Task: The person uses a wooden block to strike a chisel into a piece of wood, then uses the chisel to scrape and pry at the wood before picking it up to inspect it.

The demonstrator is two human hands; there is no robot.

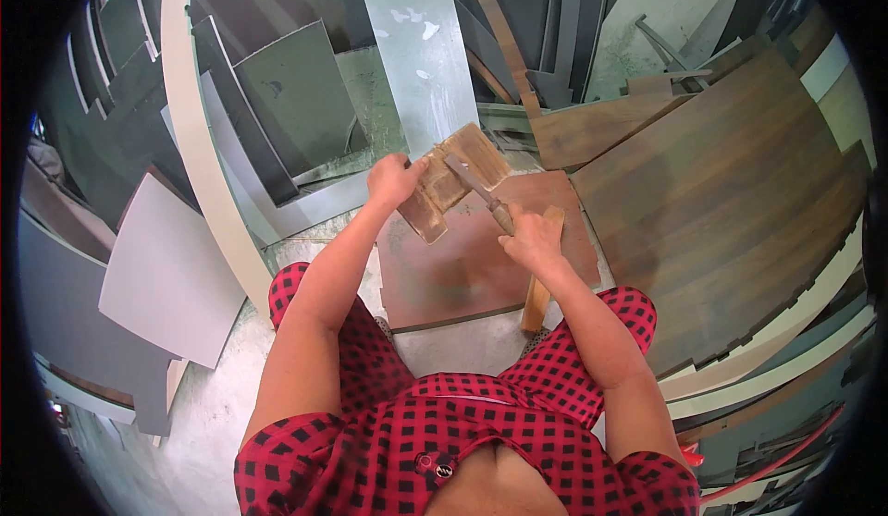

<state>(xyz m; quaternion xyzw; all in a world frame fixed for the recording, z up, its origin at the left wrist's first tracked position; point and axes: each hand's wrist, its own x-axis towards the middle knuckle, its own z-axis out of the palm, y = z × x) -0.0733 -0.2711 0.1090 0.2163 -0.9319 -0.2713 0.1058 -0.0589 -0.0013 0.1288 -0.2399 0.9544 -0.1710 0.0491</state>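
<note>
My left hand (394,181) grips the left edge of a notched brown wooden piece (483,153), held tilted above a reddish-brown board (453,280). My right hand (534,239) is closed around the wooden handle of a chisel (470,178). Its flat grey blade points up and left and lies over the middle of the wooden piece, by the notch; whether it touches the surface is hard to tell. Below my right hand a narrow light-wood strip (536,305) lies across the board's right side, partly hidden by the hand.
A large dark wood-grain panel (721,202) spreads out on the right. A long cream strip (190,137) and a pale panel (171,271) stand at the left. Behind the board, a light grey sheet (407,35) leans among dark offcuts. Concrete floor (217,405) shows at lower left.
</note>
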